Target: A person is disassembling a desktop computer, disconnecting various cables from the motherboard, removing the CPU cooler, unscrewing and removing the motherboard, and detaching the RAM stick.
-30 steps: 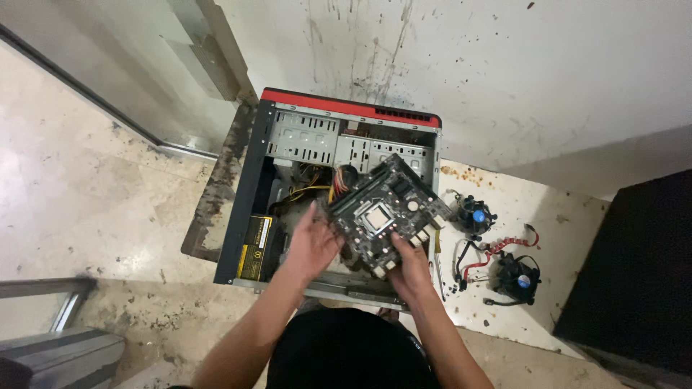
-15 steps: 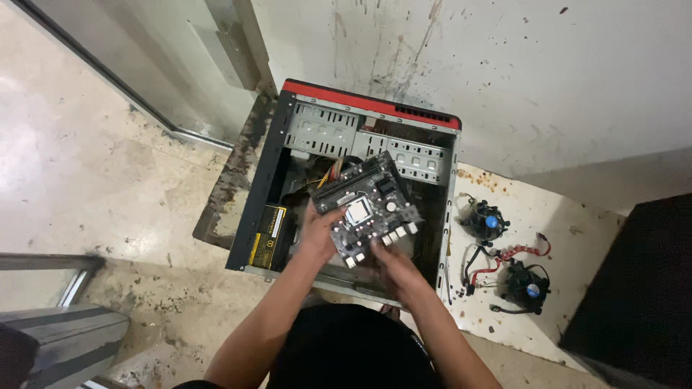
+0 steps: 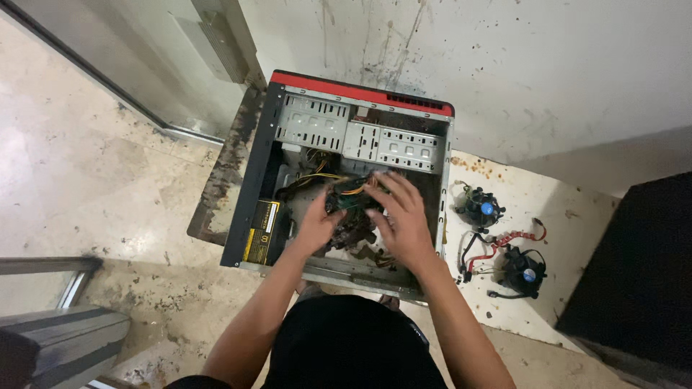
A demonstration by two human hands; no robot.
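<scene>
Seen from above, my left hand (image 3: 317,223) and right hand (image 3: 400,216) reach down into an open computer case (image 3: 259,173) lying on its side on the floor, both resting on a dark circuit board (image 3: 353,216) low inside it; my right fingers (image 3: 393,189) are spread flat over the board, while I cannot tell how my left fingers sit on its edge. To do this well, I judge I should keep the board level, hold it by its edges, and keep the yellow cables (image 3: 324,176) from snagging beneath it. Two cooling fans (image 3: 481,207) lie on the floor to the right.
</scene>
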